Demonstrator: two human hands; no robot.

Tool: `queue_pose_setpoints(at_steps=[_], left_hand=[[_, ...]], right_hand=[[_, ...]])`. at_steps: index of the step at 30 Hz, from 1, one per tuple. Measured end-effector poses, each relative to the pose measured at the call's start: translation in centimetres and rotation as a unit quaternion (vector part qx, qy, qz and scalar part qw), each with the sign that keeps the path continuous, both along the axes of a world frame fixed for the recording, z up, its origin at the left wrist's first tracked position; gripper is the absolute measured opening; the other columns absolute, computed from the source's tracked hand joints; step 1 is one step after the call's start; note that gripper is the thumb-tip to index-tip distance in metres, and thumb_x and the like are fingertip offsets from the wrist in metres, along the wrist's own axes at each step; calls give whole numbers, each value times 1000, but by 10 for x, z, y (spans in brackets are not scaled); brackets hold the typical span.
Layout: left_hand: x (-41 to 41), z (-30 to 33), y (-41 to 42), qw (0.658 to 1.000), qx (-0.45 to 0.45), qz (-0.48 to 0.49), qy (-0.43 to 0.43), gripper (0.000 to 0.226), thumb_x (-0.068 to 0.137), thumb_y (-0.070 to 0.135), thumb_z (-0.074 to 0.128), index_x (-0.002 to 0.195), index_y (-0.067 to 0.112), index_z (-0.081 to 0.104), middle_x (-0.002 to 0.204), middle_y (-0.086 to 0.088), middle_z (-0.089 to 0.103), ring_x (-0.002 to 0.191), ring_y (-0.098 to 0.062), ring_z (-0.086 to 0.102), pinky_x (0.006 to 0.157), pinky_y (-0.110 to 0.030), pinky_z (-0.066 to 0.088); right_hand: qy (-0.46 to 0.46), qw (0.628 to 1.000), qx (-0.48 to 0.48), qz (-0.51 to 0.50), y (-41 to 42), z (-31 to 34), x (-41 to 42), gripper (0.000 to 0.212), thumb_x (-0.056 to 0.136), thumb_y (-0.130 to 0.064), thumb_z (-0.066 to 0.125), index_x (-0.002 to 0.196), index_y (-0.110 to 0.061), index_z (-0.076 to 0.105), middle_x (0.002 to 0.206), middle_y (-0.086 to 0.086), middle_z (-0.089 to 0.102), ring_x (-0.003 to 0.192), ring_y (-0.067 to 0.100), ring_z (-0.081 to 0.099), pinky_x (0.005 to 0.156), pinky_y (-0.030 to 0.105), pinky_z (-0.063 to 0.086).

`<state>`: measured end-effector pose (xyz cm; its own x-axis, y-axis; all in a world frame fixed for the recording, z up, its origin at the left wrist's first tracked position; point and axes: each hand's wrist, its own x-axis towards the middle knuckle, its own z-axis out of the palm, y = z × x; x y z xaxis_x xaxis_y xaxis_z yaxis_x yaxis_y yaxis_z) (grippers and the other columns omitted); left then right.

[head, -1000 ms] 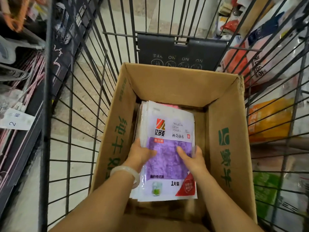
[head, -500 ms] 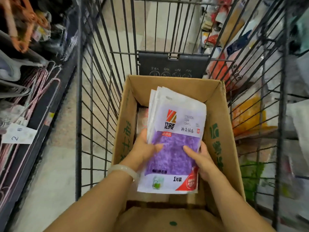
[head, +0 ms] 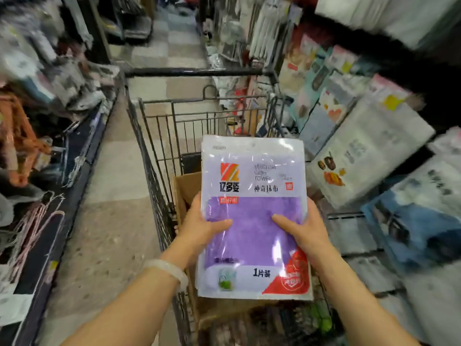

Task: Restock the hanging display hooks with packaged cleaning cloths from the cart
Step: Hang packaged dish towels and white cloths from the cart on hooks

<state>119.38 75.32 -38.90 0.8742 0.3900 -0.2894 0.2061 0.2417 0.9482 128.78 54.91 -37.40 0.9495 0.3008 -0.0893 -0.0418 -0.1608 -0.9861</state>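
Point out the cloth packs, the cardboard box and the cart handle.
cloth packs [head: 252, 221]: head view, purple window of the front pack.
cardboard box [head: 187, 188]: head view, its inner left wall.
cart handle [head: 194, 71]: head view, middle of the bar.

The stack of cloth packets [head: 254, 216] hides most of the cardboard box [head: 187, 188] in the cart [head: 159, 136]. Behind the stack the fingers of both hands are out of sight (only thumbs show). Shelf goods [head: 369, 146] at right are smeared, labels unreadable.
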Motion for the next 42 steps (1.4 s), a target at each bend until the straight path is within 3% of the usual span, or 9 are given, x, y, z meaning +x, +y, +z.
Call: queue_pose_setpoints(at_steps=[6,13,18,22,25,29,32,36,42], left_hand=[[-20,57,-54,993,34,-67,-89,69,65,-15,75,119,20,50,104,-6,69,85,-18,68,64,-30,57],[-74,115,-171,971,34,-178,-153,69,65,-19,74,121,13,49,111,-13,66,91,-22,65,75,-37,57],[-148,144,-282,947,-21,-282,-155,63,63,-18,74,112,15,53,103,-12,70,83,-21,70,69,-37,60],[-229,155,-381,913,-47,-378,-149,52,64,-12,76,106,14,59,93,-6,75,80,-20,72,65,-35,59],[-282,164,-448,890,-62,-426,-148,34,78,-4,70,106,13,61,99,-9,73,93,-29,67,87,-44,53],[-331,184,-517,860,-62,-479,-162,25,82,-4,65,96,17,65,83,3,75,83,-20,67,80,-36,54],[-351,205,-554,842,-55,-502,-189,25,80,-3,69,97,15,65,79,3,76,74,-14,72,64,-26,57],[-359,224,-585,835,-47,-500,-226,27,73,-4,74,94,11,63,72,2,76,62,-9,70,51,-19,53],[-330,240,-603,831,1,-490,-263,43,60,12,88,97,11,66,88,-10,75,79,-24,69,74,-41,57]], right_hand=[[-79,988,5,-133,-61,67,-68,65,65,-1,81,121,-11,51,113,6,64,96,15,64,84,30,53],[-158,955,-24,-251,-181,122,-177,64,63,-5,84,114,-28,53,109,-7,64,96,3,64,85,22,51],[-189,921,-33,-338,-289,144,-301,68,62,-13,86,121,-20,52,117,1,65,107,17,63,96,44,49],[-203,882,-54,-421,-371,158,-428,61,57,-29,84,110,-43,56,110,-15,67,103,5,64,87,26,51],[-202,849,-82,-481,-424,167,-507,61,62,-18,86,110,-39,55,112,-15,64,103,1,61,91,25,49],[-199,811,-94,-541,-475,180,-580,61,64,-9,84,108,-37,53,108,-18,62,98,-4,62,81,11,48],[-187,799,-76,-567,-502,198,-612,56,68,-17,82,114,-31,53,110,-9,63,101,9,63,88,30,51],[-241,732,-42,-636,-529,224,-621,43,70,-14,80,98,-27,50,97,-11,62,80,-4,63,67,14,48],[-269,701,28,-660,-544,237,-599,22,76,-5,74,90,-16,63,86,1,72,78,16,68,71,28,54]])
